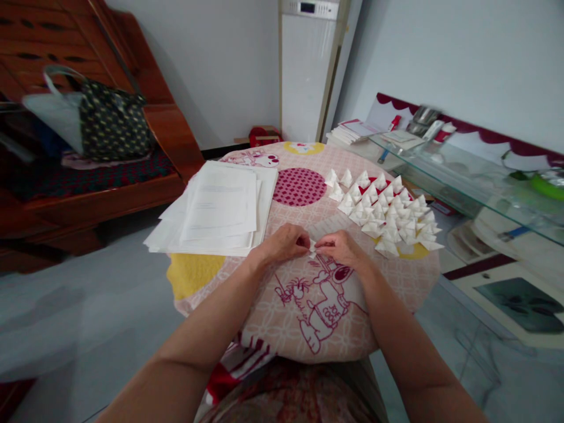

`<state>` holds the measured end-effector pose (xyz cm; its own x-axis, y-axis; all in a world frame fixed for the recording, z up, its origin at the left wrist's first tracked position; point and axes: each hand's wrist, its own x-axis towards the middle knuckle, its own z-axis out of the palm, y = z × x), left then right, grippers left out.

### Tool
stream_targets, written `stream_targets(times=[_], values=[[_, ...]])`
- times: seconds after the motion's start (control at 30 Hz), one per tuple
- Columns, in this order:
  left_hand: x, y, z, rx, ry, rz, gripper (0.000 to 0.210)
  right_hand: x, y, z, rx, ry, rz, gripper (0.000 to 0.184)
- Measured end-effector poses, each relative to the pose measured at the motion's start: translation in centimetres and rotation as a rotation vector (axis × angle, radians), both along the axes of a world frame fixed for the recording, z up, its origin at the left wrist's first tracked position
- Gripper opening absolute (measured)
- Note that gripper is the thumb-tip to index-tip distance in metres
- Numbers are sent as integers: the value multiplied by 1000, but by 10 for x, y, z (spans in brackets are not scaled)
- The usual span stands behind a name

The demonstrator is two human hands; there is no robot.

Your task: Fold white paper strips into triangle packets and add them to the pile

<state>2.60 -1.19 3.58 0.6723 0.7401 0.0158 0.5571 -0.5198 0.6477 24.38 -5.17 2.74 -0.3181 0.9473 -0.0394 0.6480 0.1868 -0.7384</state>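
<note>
– What's closest?
– The lap (291, 396), by the near edge of the cloth-covered bench (264, 320).
– And farther up?
– Left hand (288, 242) and right hand (342, 248), both pinching a small white paper (312, 249) between them, over the bench.
– Around it?
– Sheets (220, 205) lie left, folded pieces (390, 212) right.

"JOE COOL" stands on the tablecloth (273, 330) (across a printed shirt (330, 314))

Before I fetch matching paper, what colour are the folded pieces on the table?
The folded pieces are white, seen best in the head view.
</note>
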Motion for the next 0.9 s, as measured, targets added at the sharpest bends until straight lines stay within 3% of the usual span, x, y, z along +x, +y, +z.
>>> stream_targets(times=[0.2,0.6,0.9], values=[[-1,1,4,26,41,71,15,-2,2,-4,16,2,-45,19],[0,9,5,-113,113,237,22,-18,7,0,23,-71,-206,15],[7,6,2,5,212,325,10,-23,8,-6,97,-199,-273,12]])
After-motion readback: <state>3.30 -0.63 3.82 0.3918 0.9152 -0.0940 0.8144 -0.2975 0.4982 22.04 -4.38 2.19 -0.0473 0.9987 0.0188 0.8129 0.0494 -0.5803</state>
